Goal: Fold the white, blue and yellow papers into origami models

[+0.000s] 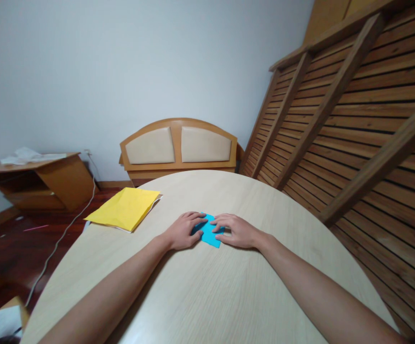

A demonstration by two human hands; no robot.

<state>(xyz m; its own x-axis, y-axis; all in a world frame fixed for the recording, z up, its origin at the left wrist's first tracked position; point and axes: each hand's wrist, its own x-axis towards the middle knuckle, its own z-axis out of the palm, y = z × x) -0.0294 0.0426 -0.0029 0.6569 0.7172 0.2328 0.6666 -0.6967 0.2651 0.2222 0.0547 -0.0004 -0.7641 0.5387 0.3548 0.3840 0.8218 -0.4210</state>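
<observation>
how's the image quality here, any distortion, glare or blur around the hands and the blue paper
Head view: wide-angle distortion bows the table edge and slats; light soft and even, no glare; left hand, right hand and blue paper fairly sharp; faint shadows under the forearms.

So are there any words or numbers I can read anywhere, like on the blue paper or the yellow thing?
None: no word, number or label can be read anywhere.
Blue paper: plain, no print, pressed flat under the left hand and right hand.
Yellow envelope: plain face, no writing visible.
Papers on the side cabinet: too small and blurred to tell.
Table and headboard: no signs.
</observation>
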